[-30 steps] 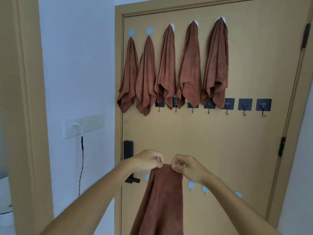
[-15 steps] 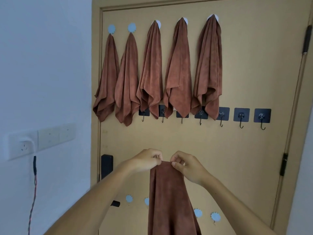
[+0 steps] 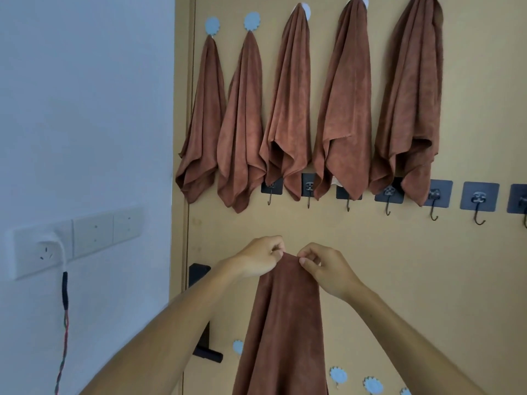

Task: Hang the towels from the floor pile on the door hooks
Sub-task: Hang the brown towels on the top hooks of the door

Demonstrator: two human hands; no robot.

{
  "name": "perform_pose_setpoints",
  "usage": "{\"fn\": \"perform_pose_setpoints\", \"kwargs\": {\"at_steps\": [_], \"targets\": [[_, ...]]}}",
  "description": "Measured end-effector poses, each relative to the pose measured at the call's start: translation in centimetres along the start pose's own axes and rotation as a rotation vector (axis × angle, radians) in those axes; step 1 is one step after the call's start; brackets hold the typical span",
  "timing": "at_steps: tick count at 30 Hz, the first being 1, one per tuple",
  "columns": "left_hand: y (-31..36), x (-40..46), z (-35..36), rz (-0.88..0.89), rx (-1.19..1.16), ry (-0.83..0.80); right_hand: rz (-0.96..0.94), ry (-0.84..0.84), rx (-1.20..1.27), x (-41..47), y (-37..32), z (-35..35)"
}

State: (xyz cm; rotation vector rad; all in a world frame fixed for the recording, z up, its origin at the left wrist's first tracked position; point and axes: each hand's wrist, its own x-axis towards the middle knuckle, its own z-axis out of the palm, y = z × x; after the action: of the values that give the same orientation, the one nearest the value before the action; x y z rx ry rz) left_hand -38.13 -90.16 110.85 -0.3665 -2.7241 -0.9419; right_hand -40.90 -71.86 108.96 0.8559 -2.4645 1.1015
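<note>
A brown towel (image 3: 285,323) hangs straight down in front of the tan door (image 3: 399,266). My left hand (image 3: 258,259) and my right hand (image 3: 325,266) pinch its top edge side by side, below a row of black metal hooks (image 3: 433,201). Several of those hooks at the right are bare. Several brown towels (image 3: 288,109) hang from round pale hooks (image 3: 252,21) along the top of the door, their lower corners covering some black hooks.
A black door handle (image 3: 206,350) sticks out at the door's left edge, just left of the held towel. Pale round hooks (image 3: 338,376) sit low on the door. A white socket strip (image 3: 74,240) with a plugged cable is on the left wall.
The view has come closer to the door and shifted right. Both hands have lifted the towel's top edge higher and brought their pinches closer together.
</note>
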Motion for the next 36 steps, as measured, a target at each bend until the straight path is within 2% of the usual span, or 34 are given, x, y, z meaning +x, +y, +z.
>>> {"fn": "perform_pose_setpoints", "kwargs": {"at_steps": [9, 15, 20, 25, 36], "targets": [[-6.8, 9.5, -5.4, 0.158, 0.063, 0.127, 0.008, 0.185, -0.109, 10.8, -1.0, 4.2], [-10.6, 14.3, -9.0, 0.133, 0.068, 0.211, -0.008, 0.252, -0.131, 17.5, -2.2, 6.8], [-14.8, 14.7, -11.2, 0.157, 0.092, 0.311, -0.056, 0.225, -0.184, 20.9, -3.5, 10.1], [-16.8, 15.0, -12.6, 0.136, 0.138, 0.332, -0.082, 0.221, -0.241, 23.2, -4.4, 12.0], [-17.2, 17.3, -13.7, 0.141, 0.253, 0.453, -0.062, 0.386, -0.445, 27.0, -5.3, 13.3]]}}
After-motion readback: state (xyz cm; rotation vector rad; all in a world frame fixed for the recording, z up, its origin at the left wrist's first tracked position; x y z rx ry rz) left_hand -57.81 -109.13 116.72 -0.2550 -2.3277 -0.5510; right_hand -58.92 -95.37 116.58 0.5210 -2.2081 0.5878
